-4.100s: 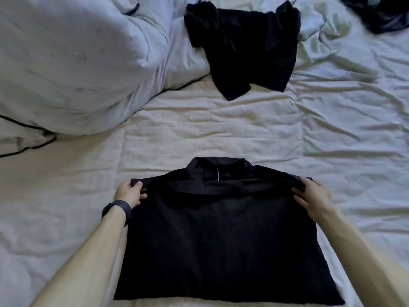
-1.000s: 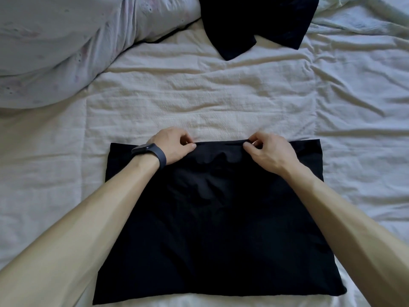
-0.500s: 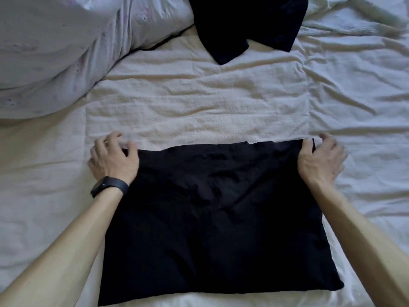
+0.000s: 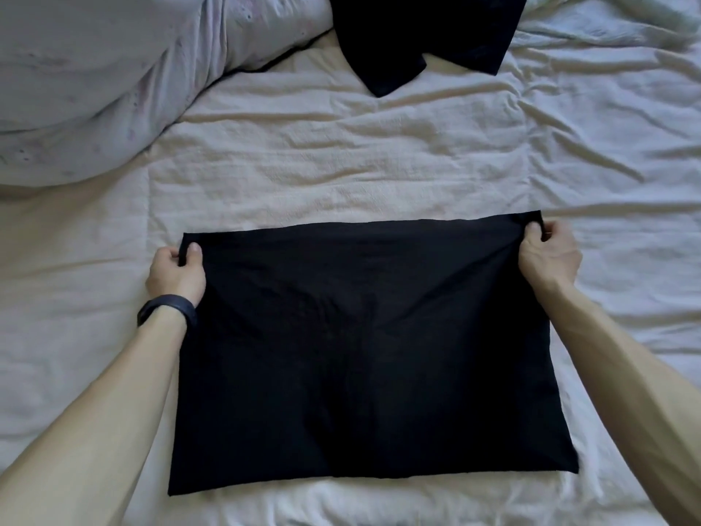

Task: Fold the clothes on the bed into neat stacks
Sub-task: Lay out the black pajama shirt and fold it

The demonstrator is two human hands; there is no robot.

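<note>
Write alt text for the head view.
The left hand, wearing a dark wristband, and the right hand each pinch a far corner of a black fabric garment folded into a flat rectangle on a wrinkled white bedsheet. Beyond it lie a second, crumpled black garment and a bunched pale duvet at the far left.

the second black garment runs off the top edge, so its kind cannot be told. the bunched duvet is cut by the left and top edges. the fingers of the left hand and right hand curl round the far corners of the folded black garment, tips out of sight. the left forearm and right forearm leave at the bottom corners.
</note>
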